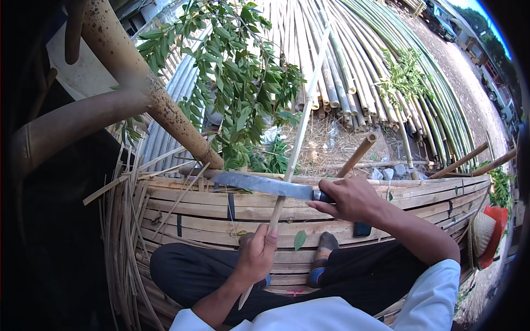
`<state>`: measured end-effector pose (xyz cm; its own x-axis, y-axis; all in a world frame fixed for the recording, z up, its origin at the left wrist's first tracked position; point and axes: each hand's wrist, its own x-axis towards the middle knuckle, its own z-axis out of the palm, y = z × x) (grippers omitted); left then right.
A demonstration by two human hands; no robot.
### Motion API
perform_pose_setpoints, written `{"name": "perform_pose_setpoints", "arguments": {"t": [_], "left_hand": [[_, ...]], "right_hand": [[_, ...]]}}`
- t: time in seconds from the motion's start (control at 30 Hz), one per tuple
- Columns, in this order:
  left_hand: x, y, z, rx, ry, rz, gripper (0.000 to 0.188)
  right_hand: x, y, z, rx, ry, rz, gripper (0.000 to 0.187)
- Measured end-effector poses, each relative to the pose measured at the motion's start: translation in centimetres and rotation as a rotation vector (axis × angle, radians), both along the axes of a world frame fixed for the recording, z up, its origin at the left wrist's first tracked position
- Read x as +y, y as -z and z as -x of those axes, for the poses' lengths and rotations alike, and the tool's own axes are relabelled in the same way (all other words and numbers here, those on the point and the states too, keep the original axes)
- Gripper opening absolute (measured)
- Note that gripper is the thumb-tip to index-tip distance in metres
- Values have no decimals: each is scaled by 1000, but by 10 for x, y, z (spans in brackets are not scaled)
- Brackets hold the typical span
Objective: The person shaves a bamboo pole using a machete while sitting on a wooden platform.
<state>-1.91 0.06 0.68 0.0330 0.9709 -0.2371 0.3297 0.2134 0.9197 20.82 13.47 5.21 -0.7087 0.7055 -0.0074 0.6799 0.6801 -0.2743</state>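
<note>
My right hand point(350, 198) is closed round the dark handle of a large knife point(265, 183), its broad grey blade pointing left. The blade lies across a long pale bamboo strip point(301, 132), touching or very close to it. Lower down, my left hand point(256, 254) grips the same strip, thumb along its side. From the left hand the strip slants up and away, over the stacked poles beyond, while its short lower end sticks out below near my lap. Whether the knife's edge bites into the strip cannot be seen.
I sit on a slatted bamboo platform point(221, 223). Thin split strips point(124, 243) pile up at left, beside a thick bamboo post point(149, 88). Leafy branches point(237, 83) hang ahead, before many stacked bamboo poles point(353, 66). A dark phone-like object point(361, 229) and a straw-and-red hat point(486, 237) are at right.
</note>
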Motion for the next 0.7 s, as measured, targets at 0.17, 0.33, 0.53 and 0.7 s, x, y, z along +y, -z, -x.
{"name": "perform_pose_setpoints", "arguments": {"t": [0.17,0.33,0.53,0.7], "left_hand": [[0,-9,-2,55,46,-154,35],[3,-4,-6,-47,2,3,32],[-1,-10,-8,-183,-32,13,33],[-1,-4,-9,-125,52,62,31]], "right_hand": [[1,1,-4,132,-121,-116,51],[4,10,-4,3,-64,-136,52],[-13,-1,12,61,-178,-86,49],[17,11,-14,35,-71,-157,52]]}}
